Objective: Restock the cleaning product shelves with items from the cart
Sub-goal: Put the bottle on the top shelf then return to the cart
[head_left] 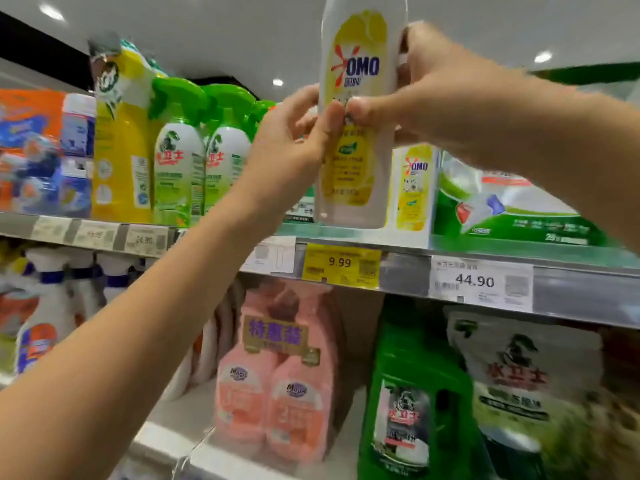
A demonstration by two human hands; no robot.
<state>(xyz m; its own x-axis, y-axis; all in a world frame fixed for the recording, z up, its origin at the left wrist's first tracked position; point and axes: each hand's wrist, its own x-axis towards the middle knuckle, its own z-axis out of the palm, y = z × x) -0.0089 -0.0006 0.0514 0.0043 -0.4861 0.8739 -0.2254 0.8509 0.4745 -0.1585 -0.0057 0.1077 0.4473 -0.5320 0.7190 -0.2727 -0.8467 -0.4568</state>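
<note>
Two hands holding OMO bottle (pixel 360 64) over top shelf (pixel 408 271), upper centre of frame.
My left hand (pixel 298 140) grip pinches its left edge, right hand (pixel 433 98) grip curls round the right side; long axis upright, base at shelf lip, I'd push straight back, shelved twin (pixel 414 188) just right.

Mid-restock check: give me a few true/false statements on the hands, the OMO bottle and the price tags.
1. Both the left hand and the right hand hold the OMO bottle. True.
2. The yellow price tag reads 44.90. False: it reads 9.99; the white price tag reads 44.90.
3. A second OMO item stands right of the held bottle. True.
4. The pink twin-pack sits above the price tags. False: it stands on the lower shelf.
5. Green-trigger spray bottles stand left of the held bottle. True.
</note>
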